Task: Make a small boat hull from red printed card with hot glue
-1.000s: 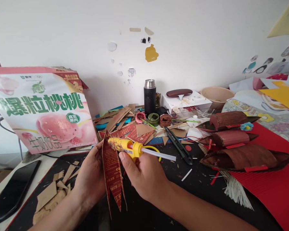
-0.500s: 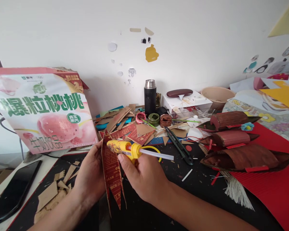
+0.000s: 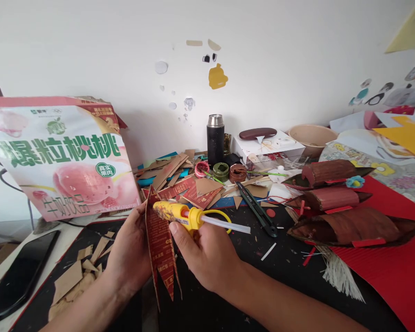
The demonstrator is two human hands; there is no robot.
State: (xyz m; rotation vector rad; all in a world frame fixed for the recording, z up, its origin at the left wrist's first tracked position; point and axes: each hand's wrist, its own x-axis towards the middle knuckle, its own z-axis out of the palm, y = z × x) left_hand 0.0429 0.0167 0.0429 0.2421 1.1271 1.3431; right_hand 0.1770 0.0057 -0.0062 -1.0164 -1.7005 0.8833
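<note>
My left hand [image 3: 131,244] is closed around the left side of a pointed red cardboard piece [image 3: 161,253] with gold print. Its long strips taper downward, their tips apart at the bottom. In my right hand [image 3: 210,258] is a yellow hot glue gun [image 3: 173,213], smeared with dark marks. A whitish glue stick [image 3: 226,224] pokes out of its rear, toward the right. The gun's front end lies against or just over the upper part of the cardboard; the nozzle itself is hidden there.
A green utility knife [image 3: 256,210] lies right of my hands. Three brown model boats [image 3: 363,226] stand at right, by red card [image 3: 387,272]. Open paint jars [image 3: 221,171] and a black thermos [image 3: 216,143] are behind. Cardboard scraps [image 3: 69,279], a phone [image 3: 20,276] and a drink carton [image 3: 65,161] are left.
Almost nothing differs. The glue stick's rear end has shifted very slightly right and down, while both hands keep their hold in the same place.
</note>
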